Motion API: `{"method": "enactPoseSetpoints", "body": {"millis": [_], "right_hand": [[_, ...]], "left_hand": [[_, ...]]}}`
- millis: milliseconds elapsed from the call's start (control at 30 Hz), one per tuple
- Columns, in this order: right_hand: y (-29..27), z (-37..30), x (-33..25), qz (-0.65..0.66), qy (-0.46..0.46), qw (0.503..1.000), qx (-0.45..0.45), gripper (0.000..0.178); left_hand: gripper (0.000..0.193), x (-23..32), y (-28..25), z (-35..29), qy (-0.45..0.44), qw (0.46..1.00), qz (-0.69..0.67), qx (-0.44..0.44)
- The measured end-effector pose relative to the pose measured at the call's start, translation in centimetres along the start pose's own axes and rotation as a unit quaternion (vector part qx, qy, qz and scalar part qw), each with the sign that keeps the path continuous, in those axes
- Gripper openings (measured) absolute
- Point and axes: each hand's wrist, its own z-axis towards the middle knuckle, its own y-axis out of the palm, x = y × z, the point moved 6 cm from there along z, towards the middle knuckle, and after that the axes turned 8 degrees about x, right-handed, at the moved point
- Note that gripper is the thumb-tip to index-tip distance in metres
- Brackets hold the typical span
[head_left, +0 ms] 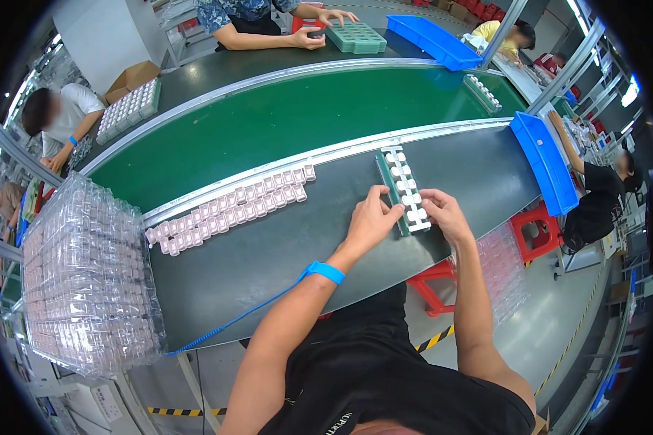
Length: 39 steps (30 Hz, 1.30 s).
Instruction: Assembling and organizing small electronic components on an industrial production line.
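Note:
A long narrow green fixture (385, 174) lies on the dark bench in front of me, with a row of small white plastic parts (406, 185) along it. At its near left side, my left hand (374, 217) has its thumb and fingers closed against the edge. My right hand (445, 214) grips the opposite edge with bent fingers, beside the nearer white parts; the exact contact under its fingertips is hidden. Two rows of small pale-pink cases (232, 209) lie on the bench to the left. A blue wrist strap (325, 272) with a coiled cord is on my left wrist.
Clear plastic trays (91, 275) of pink parts are stacked at left. Beyond the bench's metal rail runs a green conveyor (268, 119) carrying another loaded fixture (482, 94). A blue bin (545, 163) and red stool (535, 233) stand right. Co-workers sit across and beside the line.

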Motion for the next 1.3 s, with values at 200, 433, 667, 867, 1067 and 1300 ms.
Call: {"method": "enactPoseSetpoints", "body": {"millis": [200,433,667,867,1067,1300], "right_hand": [[-0.3,0.5,0.3,-0.013,0.02,1.0,-0.017,0.04],[-0.8,1.0,0.7,-0.024,0.029,0.999,-0.028,0.04],[-0.9,1.2,0.7,-0.024,0.034,0.999,0.002,0.04],[-0.2,1.2,0.8,-0.049,0.022,0.998,0.045,0.035],[-0.3,0.9,1.0,-0.018,-0.015,0.997,0.078,0.035],[-0.1,0.9,0.9,-0.031,-0.046,0.995,0.086,0.034]], "left_hand": [[0.076,0.2,0.3,0.5,-0.029,0.999,0.012,-0.02],[0.078,0.7,0.2,0.6,-0.062,0.997,0.026,-0.038],[0.078,1.2,0.3,0.6,-0.076,0.996,0.026,-0.034],[0.079,1.1,0.3,0.6,-0.067,0.997,0.032,-0.016],[0.073,1.5,1.0,0.2,-0.113,0.992,-0.045,-0.024],[0.063,1.1,1.3,0.6,-0.132,0.986,-0.101,-0.026]]}}
